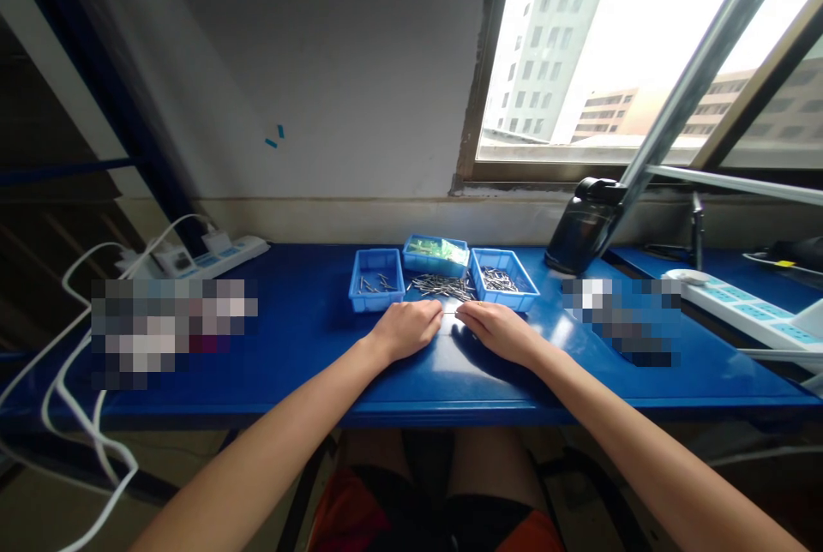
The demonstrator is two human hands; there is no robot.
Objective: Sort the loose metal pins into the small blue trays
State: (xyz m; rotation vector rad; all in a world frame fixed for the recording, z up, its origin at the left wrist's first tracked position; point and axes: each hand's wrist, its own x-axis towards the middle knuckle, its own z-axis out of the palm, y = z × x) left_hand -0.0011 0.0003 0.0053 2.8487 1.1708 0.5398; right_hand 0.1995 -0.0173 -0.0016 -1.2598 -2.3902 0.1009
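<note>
My left hand (411, 329) and my right hand (495, 327) meet over the blue table (309, 363), fingers closed in a pinch. A thin, light-coloured metal rod (448, 313) spans the small gap between their fingertips; its ends are hidden in the fingers. Just beyond them lies a loose pile of thin dark metal pins (442, 287); their exact kind is too small to tell. A blue bin (376, 303) on the left holds a few similar pieces. More pieces fill part of another blue bin (519, 301) on the right.
Behind the pile, a third blue bin (434, 263) holds green-and-clear plastic packets. A black bottle (582, 226) stands at the right rear. Power strips lie on both sides, one strip (749, 308) at right; white cables (70, 389) hang at left. Blurred-out items flank the table.
</note>
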